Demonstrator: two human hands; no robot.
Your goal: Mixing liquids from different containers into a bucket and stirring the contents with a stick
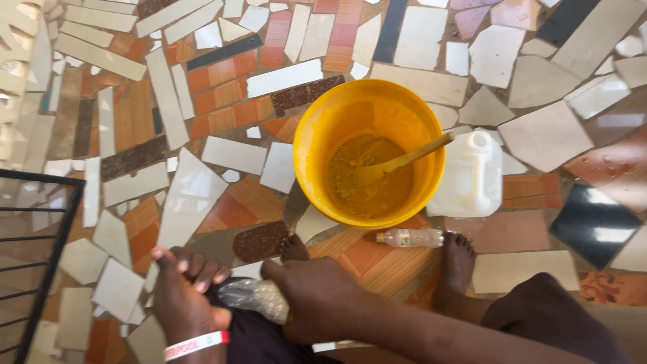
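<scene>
Both of my hands grip a clear plastic bag [256, 298] with pale contents, held low over my lap. My left hand [187, 290], with a white and red wristband, closes on the bag's left end. My right hand [311, 300] is wrapped around its right end. Ahead of my bare feet stands a yellow bucket [317, 128] with a yellowish mash at its bottom. A wooden spoon [404, 160] leans in the bucket, handle resting on the right rim.
A white plastic jerrycan [472, 176] stands right of the bucket. A small clear bottle [411, 237] lies on the mosaic tile floor between my feet. A black metal frame [40, 249] is at the left edge.
</scene>
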